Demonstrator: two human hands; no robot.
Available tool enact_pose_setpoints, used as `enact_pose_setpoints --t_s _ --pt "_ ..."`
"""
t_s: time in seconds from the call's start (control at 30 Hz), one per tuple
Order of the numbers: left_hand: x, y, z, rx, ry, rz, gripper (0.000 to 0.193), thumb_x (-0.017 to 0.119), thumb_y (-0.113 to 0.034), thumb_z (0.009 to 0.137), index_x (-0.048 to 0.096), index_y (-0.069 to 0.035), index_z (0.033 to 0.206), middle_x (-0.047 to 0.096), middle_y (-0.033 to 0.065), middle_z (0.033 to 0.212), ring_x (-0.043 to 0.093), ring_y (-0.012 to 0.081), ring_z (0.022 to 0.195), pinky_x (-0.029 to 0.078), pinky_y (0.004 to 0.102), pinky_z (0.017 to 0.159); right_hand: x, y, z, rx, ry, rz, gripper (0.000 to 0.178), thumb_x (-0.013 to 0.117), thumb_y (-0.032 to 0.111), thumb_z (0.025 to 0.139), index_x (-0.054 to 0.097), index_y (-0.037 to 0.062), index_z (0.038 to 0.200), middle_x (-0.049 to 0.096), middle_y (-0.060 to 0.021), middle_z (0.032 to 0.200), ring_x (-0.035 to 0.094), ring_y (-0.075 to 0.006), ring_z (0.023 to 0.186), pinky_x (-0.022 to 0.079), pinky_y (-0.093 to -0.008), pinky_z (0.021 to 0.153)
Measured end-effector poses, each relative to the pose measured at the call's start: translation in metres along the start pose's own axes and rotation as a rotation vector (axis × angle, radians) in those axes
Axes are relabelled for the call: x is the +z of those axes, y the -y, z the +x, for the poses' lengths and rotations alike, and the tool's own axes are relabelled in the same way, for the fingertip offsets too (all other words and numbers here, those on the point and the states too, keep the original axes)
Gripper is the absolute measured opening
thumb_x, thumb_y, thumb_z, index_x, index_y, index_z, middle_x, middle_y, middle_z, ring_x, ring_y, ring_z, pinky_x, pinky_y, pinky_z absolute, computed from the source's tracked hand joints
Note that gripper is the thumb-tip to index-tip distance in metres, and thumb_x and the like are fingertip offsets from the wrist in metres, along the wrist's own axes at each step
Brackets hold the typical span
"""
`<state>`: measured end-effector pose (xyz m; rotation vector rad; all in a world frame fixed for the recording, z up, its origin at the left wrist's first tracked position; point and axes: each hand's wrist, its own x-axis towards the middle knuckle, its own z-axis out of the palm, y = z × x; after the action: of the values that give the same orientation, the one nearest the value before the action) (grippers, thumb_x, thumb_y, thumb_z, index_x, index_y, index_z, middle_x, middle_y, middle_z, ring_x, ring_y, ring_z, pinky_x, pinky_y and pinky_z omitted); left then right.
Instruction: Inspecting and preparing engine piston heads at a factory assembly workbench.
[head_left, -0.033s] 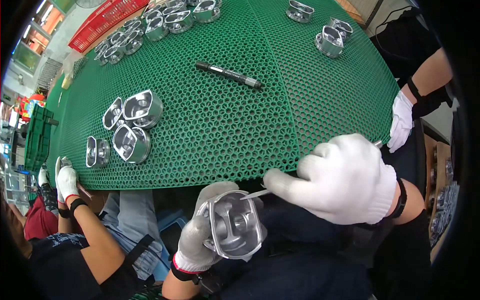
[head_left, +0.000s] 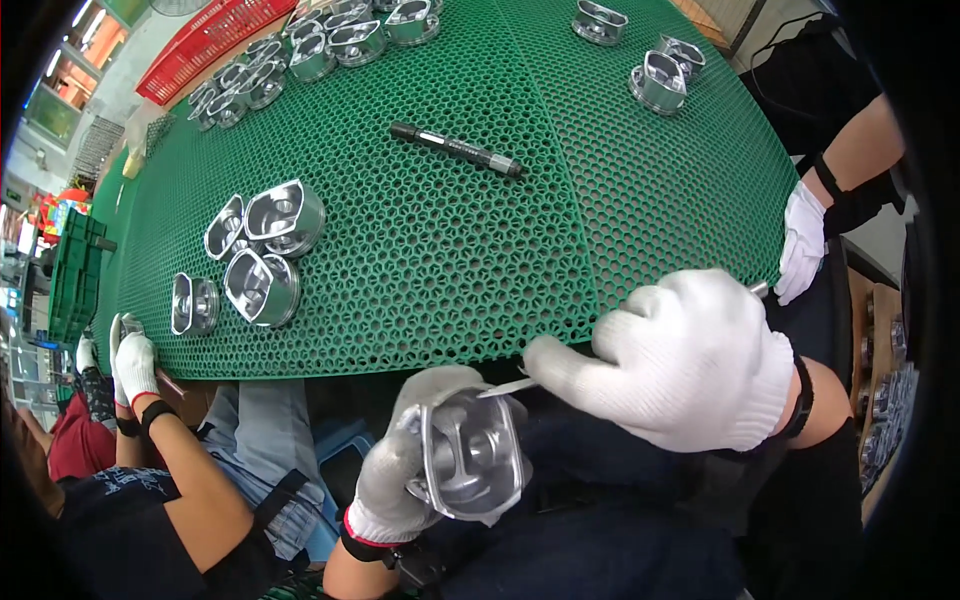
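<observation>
My left hand (head_left: 388, 478), in a white knit glove, is wrapped round a silver metal piston (head_left: 458, 492). The piston's hollow side faces up, just off the table's near edge. In my gloved right hand (head_left: 675, 365) is a thin-bladed scraper (head_left: 508, 387), its pale blade tip at the piston's upper rim. The back end of the tool pokes out behind my fist; most of its handle is hidden. Beyond my hands, several pistons (head_left: 285, 215) form a group on the green honeycomb mat (head_left: 430, 250).
A black marker (head_left: 455, 149) lies mid-mat. More pistons (head_left: 358, 42) crowd the far left near a red basket (head_left: 205, 45); a few (head_left: 660, 82) stand far right. Co-workers' gloved hands show left (head_left: 135, 362) and right (head_left: 803, 240). A green crate (head_left: 75, 275) is at left.
The scraper's blade tip and my right hand have shifted very slightly left along the piston's rim. The left hand keeps its grip on the piston.
</observation>
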<state>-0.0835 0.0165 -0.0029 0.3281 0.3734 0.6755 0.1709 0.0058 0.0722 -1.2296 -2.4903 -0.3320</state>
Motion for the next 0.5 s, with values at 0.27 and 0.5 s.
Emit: enact_pose_setpoints --t_s 0.27,0.5 --pt "0.002 0.004 0.004 -0.289 0.203 -0.267 0.084 0.07 -0.043 0.083 0.031 0.001 0.143 0.053 0.0326 0.124 0.068 0.0389 0.09 0.061 0.041 0.057 0.005 0.007 0.002 0.062 -0.032 0.13 0.028 0.067 0.014 0.068 0.071 0.0166 0.096 0.04 0.0038 0.049 0.044 -0.0096 0.041 0.031 -0.0254 0.034" --pt "0.026 0.004 -0.001 0.058 -0.116 0.25 0.112 0.063 -0.079 0.07 0.03 -0.003 0.146 0.044 0.0395 0.132 0.067 0.0437 0.084 0.062 0.0449 0.061 0.044 0.003 -0.017 0.594 -0.057 1.099 0.032 0.062 0.001 0.086 0.067 0.0026 0.117 0.072 -0.0079 0.091 0.067 -0.0141 0.073 0.054 -0.028 0.066"
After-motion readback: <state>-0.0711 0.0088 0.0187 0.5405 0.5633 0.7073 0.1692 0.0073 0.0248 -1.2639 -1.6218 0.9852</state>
